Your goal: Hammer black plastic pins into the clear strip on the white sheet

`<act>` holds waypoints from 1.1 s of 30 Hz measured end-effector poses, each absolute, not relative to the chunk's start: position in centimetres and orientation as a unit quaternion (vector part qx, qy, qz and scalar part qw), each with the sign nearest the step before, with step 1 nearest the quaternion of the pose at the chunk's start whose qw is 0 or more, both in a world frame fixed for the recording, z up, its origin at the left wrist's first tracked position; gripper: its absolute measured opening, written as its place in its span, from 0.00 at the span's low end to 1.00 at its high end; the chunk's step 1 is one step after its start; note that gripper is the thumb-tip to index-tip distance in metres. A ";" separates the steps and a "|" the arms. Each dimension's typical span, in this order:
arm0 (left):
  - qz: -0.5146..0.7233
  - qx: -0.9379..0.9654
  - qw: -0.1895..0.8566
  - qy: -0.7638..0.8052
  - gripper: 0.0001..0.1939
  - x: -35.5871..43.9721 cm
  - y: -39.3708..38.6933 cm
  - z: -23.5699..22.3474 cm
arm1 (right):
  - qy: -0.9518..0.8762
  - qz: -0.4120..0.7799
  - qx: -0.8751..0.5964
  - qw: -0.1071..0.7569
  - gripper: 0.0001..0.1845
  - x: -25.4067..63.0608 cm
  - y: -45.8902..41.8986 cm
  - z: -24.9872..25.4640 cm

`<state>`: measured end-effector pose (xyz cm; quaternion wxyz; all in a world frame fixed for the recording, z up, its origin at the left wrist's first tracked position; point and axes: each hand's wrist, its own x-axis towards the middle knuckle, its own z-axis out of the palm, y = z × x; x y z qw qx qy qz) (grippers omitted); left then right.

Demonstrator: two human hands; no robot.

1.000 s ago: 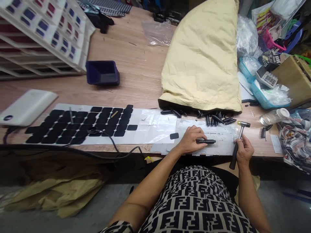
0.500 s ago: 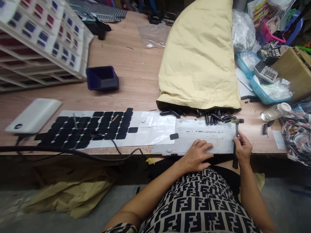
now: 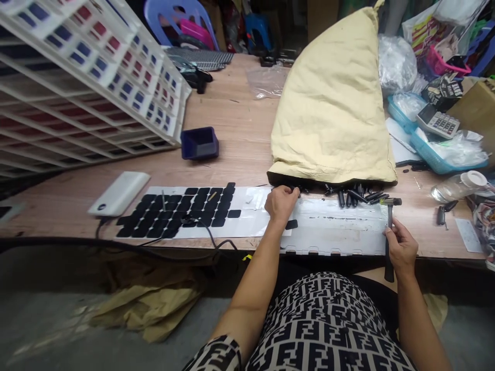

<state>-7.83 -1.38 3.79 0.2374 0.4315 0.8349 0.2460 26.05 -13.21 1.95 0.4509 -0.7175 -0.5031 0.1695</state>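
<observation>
My left hand [image 3: 281, 203] reaches to the mouth of a big yellow sack [image 3: 334, 103], its fingers curled on one of the small black cylindrical parts [image 3: 358, 196] that spill from it; what it pinches is mostly hidden. My right hand [image 3: 402, 247] grips the handle of a small hammer [image 3: 389, 226], whose head rests near the right end of a grey metal plate [image 3: 340, 226] at the table's front edge. A loose black pad [image 3: 291, 224] lies just below my left hand.
A white sheet with rows of black pads [image 3: 181, 211] and a cable across it lies to the left, beside a white device [image 3: 119, 192]. A dark blue bin [image 3: 199, 142], a tilted white rack [image 3: 77, 77], blue baskets with a calculator [image 3: 436, 123] and a bottle [image 3: 458, 186] surround the work area.
My left hand has let go of a black part near the front edge and moved up to the sack's mouth. The hammer stays in my right hand. The camera view shifted.
</observation>
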 end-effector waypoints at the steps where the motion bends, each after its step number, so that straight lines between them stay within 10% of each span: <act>1: 0.253 0.428 0.244 0.832 0.10 -7.7 -1.7 3.8 | -0.504 0.169 -0.717 0.451 0.27 26.1 -13.2 1.9; 14: 0.264 0.791 0.217 0.508 0.05 -0.5 -7.5 3.4 | -0.514 0.182 -0.709 0.448 0.26 25.6 -13.6 2.3; 33: 0.278 0.758 0.329 0.490 0.08 -0.6 -6.6 1.5 | -0.757 0.119 -0.529 0.365 0.23 19.2 -16.8 5.4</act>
